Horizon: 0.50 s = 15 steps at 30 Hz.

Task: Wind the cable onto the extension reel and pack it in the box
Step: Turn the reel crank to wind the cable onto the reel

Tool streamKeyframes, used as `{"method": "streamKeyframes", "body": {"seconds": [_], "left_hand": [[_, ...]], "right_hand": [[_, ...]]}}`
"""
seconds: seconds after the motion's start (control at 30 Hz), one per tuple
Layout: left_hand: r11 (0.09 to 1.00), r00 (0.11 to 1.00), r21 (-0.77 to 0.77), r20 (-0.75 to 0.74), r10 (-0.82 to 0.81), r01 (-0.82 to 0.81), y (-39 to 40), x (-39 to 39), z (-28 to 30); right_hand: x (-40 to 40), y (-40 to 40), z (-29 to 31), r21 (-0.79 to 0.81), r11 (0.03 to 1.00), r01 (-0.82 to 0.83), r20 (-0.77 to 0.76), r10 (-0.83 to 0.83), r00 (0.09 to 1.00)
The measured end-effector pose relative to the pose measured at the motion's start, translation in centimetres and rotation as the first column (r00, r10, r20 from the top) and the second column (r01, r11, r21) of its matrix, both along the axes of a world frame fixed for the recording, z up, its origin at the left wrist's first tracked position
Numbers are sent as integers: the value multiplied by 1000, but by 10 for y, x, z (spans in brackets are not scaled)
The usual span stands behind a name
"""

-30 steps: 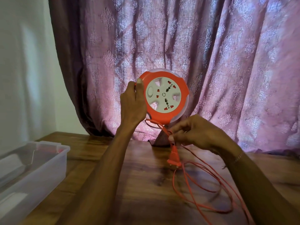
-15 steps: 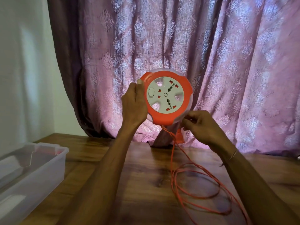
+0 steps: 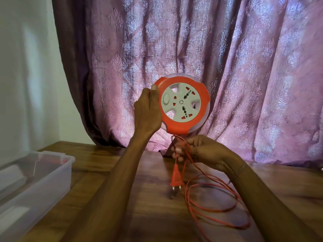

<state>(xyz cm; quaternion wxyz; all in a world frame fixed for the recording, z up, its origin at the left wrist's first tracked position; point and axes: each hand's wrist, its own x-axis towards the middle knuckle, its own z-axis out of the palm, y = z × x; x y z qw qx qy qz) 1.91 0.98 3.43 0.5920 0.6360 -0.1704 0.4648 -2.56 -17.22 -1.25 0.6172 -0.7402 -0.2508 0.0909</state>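
At the far left a clear plastic box [image 3: 33,179] sits on the wooden worktop [image 3: 148,206], open at the top and well apart from the hands. It holds something pale and a trace of red that I cannot make out.

Next comes the left hand [image 3: 148,112], which holds the extension reel [image 3: 182,104] upright in the air in front of the curtain [image 3: 192,49]. Its fingers curl round the orange rim on the reel's left edge, thumb on the front. The reel looks like rigid moulded plastic, light enough for one hand, and the smooth rim seems the natural place to grip it while its grey socket face stays free.

Below the reel, the right hand [image 3: 201,151] pinches the thin orange cable [image 3: 218,206] where it leaves the reel's underside, fingers closed on the strands. The plug [image 3: 176,179] dangles just beneath that hand, above the worktop.

To the right the rest of the cable lies in loose loops on the worktop. It appears slack, limp and prone to tangling, so it probably wants guiding close to the reel under light tension. Winding seems barely begun, and packing is not yet started.
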Motion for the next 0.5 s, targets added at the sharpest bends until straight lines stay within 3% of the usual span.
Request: {"method": "streamKeyframes", "body": {"seconds": [0.3,0.5], "left_hand": [[999,999,4,15,48,-48,1,4,-3],[993,994,16,14,113,-113,4,7,-4]], "right_hand": [[-2,-18,18,-192,976,-99,25,106,994],[-22,-24,42,-456,877,150,450,82,889]]}}
